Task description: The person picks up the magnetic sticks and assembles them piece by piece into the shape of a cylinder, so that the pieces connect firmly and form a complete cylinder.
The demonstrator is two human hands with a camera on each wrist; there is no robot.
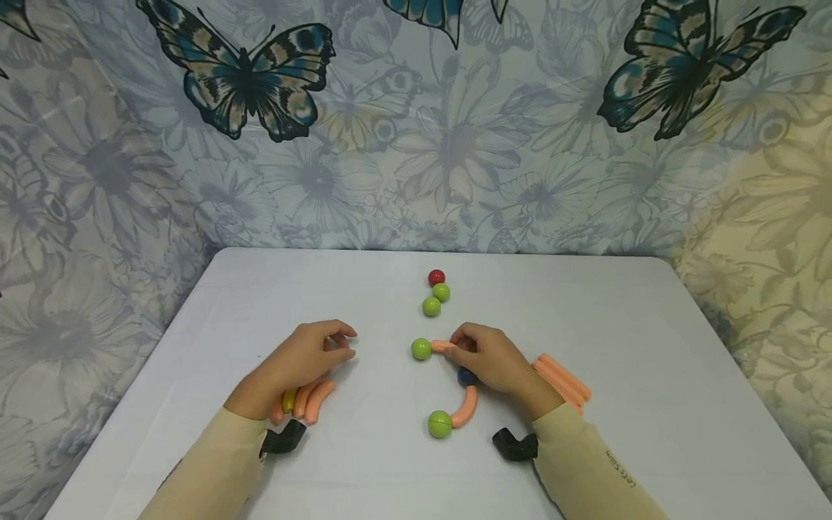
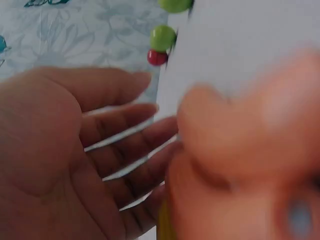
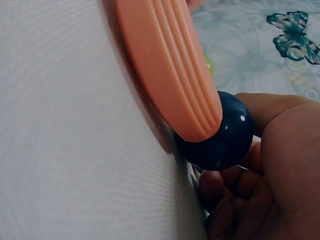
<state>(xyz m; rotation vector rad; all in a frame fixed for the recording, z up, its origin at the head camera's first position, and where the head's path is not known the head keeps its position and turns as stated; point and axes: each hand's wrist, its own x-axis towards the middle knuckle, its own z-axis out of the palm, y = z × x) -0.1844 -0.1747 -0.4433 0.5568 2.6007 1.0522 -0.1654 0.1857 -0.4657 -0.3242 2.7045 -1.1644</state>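
Observation:
My right hand [image 1: 490, 357] pinches the right end of a short orange stick [image 1: 440, 347], whose other end meets a green ball [image 1: 421, 349]. Just below those fingers is a dark blue ball [image 3: 227, 135], partly covered by the hand in the head view. A curved, ribbed orange stick [image 3: 172, 70] runs from the blue ball to another green ball [image 1: 439, 424]. On the left, my left hand [image 1: 310, 355] holds nothing; its fingers are loosely bent above the table. Several curved orange sticks [image 1: 318, 401] and a yellow piece [image 1: 289, 399] lie beneath its wrist.
Farther back on the white table [image 1: 312, 289] sit a red ball [image 1: 436, 277] and two green balls, one behind [image 1: 441, 292] the other [image 1: 431, 306]. Straight orange sticks [image 1: 564, 380] lie beside the right wrist. A patterned wall covering [image 1: 455, 180] rises behind the table.

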